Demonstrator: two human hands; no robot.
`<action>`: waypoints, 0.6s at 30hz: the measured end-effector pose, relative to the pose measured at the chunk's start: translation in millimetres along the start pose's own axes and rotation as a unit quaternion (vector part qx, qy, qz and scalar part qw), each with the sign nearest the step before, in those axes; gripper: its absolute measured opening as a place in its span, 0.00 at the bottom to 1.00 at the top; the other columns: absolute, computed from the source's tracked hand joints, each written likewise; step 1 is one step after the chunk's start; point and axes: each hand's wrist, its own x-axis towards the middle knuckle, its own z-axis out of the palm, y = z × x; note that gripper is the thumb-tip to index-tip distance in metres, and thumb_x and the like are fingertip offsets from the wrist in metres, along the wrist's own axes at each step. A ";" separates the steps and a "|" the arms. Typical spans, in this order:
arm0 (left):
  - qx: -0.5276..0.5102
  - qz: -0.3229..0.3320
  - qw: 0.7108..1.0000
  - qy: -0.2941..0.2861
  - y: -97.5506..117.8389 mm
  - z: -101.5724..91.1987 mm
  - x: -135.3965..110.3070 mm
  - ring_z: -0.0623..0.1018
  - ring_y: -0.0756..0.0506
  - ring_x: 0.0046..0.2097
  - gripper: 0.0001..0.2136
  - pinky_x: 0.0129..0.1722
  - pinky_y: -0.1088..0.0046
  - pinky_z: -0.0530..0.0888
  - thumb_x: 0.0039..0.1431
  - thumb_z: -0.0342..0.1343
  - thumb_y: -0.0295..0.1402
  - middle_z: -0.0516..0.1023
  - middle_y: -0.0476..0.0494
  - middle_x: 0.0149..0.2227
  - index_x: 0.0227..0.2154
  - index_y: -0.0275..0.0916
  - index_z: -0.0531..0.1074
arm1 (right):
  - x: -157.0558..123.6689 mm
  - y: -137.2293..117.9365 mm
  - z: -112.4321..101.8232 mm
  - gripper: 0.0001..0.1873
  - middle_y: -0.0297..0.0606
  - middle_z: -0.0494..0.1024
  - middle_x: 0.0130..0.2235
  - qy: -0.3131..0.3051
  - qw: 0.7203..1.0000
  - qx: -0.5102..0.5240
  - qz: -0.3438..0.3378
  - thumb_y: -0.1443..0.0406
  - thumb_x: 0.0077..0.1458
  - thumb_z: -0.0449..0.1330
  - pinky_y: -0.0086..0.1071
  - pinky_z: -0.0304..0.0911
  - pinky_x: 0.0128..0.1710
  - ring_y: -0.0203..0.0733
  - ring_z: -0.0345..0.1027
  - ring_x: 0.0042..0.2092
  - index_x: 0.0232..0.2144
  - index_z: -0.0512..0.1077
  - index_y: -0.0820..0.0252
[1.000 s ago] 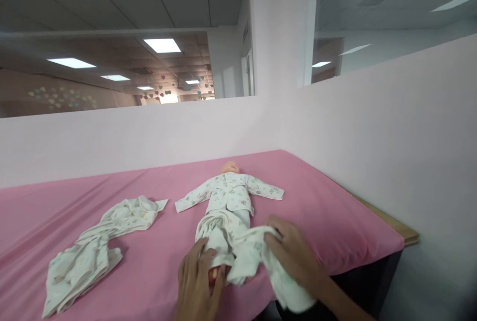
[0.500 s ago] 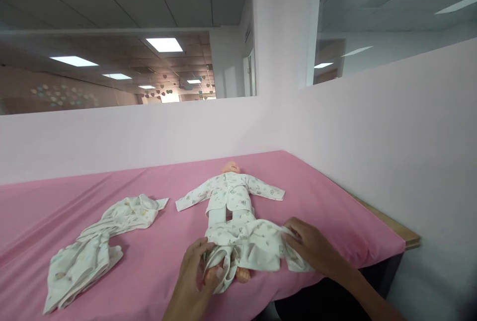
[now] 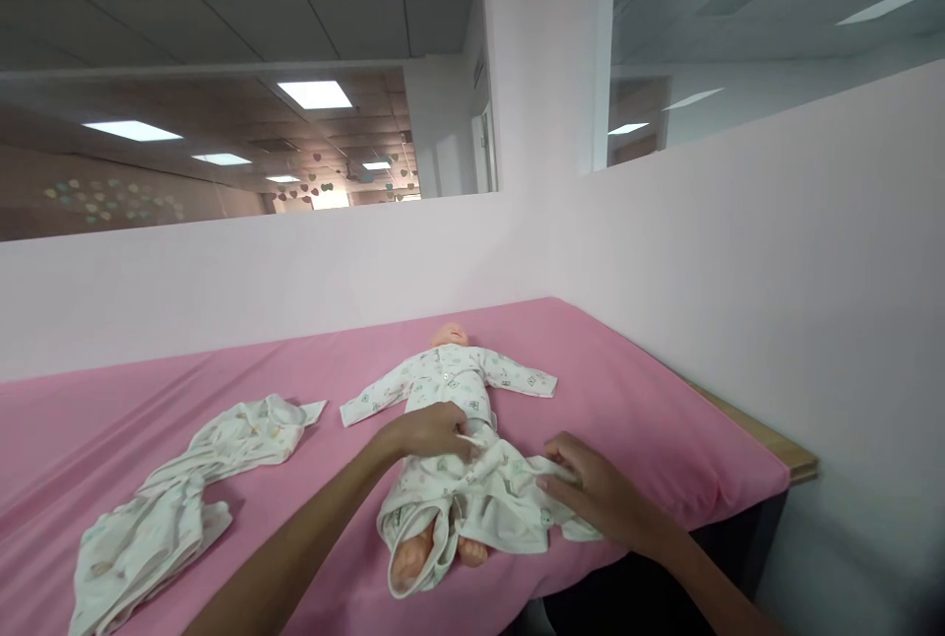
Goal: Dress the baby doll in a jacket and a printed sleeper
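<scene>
A baby doll [image 3: 451, 335] lies on its back on the pink sheet [image 3: 627, 390], dressed in a white printed top [image 3: 450, 382] with its sleeves spread. White printed trousers [image 3: 472, 508] are bunched over its legs, and its bare feet [image 3: 413, 557] stick out at the near end. My left hand [image 3: 428, 431] pinches the trousers' waistband at the doll's waist. My right hand [image 3: 587, 490] grips the trouser cloth on the doll's right side.
A crumpled heap of white printed baby clothes [image 3: 184, 488] lies on the sheet to the left. Pale pink partition walls [image 3: 738, 262] close off the far and right sides. The bed's wooden edge [image 3: 783, 449] shows at the right.
My left hand has moved from the doll's feet up to its waist, drawing the trousers up the legs. The feet are now bare. My right hand shifted slightly toward the doll.
</scene>
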 end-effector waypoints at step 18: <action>-0.468 0.060 0.881 0.034 -14.7 -12.6 -39.9 0.72 0.51 0.31 0.08 0.34 0.76 0.69 0.54 0.62 0.34 0.75 0.45 0.30 0.33 0.33 0.76 | 104.0 -78.6 11.4 0.05 0.33 0.71 0.31 -0.170 0.975 0.086 -0.117 0.66 0.52 0.57 0.27 0.58 0.27 0.35 0.63 0.30 0.33 0.72 0.60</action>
